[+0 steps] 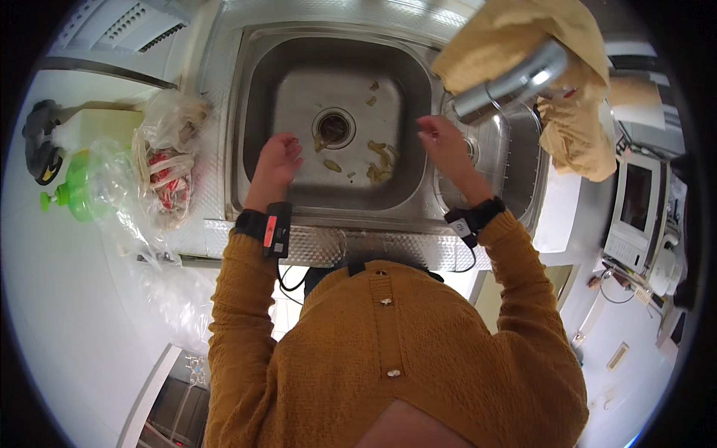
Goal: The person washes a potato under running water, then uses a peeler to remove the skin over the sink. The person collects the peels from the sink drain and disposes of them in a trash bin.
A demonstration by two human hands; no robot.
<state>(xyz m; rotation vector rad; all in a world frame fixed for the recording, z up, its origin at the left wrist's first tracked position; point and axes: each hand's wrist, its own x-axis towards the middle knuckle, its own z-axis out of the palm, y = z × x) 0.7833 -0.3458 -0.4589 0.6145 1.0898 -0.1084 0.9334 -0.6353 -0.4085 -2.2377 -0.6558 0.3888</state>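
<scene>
A stainless steel sink basin (302,185) lies before me, with a round drain (334,128) in its floor. Greenish-brown scraps (381,159) that look like peelings are scattered on the bottom, and one strip (320,143) hangs over the drain's edge. My left hand (280,159) is above the basin's left side, fingers loosely curled around nothing. On the other side, my right hand (446,147) hovers over the divider towards the smaller basin (518,162), also without anything in it. A chrome faucet (512,81) reaches over that smaller basin.
Tan cloth (577,129) hangs around the faucet at the upper right. Left of the sink are crumpled plastic bags (171,168), a green pump bottle (81,185) and a jug with pale yellow liquid (103,129). A white microwave (633,207) stands far right.
</scene>
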